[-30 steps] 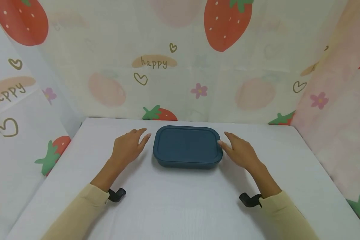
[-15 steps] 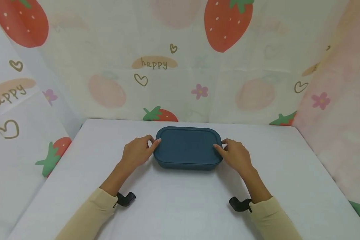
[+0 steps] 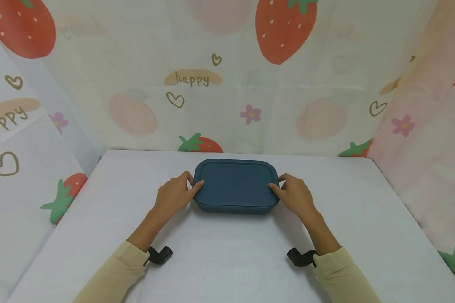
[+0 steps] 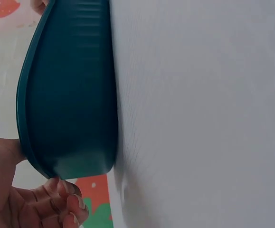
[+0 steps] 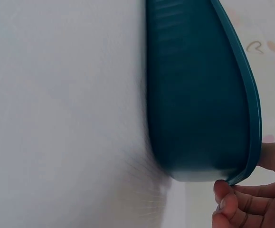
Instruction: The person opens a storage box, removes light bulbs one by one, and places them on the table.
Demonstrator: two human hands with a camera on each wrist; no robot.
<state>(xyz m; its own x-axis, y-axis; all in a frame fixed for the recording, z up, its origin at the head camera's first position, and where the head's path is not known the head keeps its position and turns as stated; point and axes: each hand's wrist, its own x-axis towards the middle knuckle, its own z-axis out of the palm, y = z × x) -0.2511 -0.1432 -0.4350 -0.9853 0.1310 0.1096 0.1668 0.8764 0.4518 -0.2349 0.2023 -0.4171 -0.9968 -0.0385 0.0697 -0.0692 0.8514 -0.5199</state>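
A dark blue-green lidded food container (image 3: 236, 183), rectangular with rounded corners, sits on the white table. At its left end my left hand (image 3: 174, 191) pinches the lid's rim, thumb on top and fingers curled below the edge. My right hand (image 3: 295, 193) grips the opposite end the same way. In the left wrist view, the fingertips (image 4: 75, 204) are tucked under the rim of the container (image 4: 71, 95). The right wrist view has the fingers (image 5: 227, 204) beneath the rim of the container (image 5: 199, 95), with the thumb partly hidden behind the lid edge.
The white tabletop (image 3: 227, 261) runs back to a cloth backdrop (image 3: 273, 92) printed with strawberries, hearts and flowers. Similar cloth walls stand at left and right. Black wrist-worn devices (image 3: 160, 255) project inward from both wrists.
Both hands have come inward from beside the container, apart at first, and now hold its two ends by the rim. The container stays in nearly the same place.
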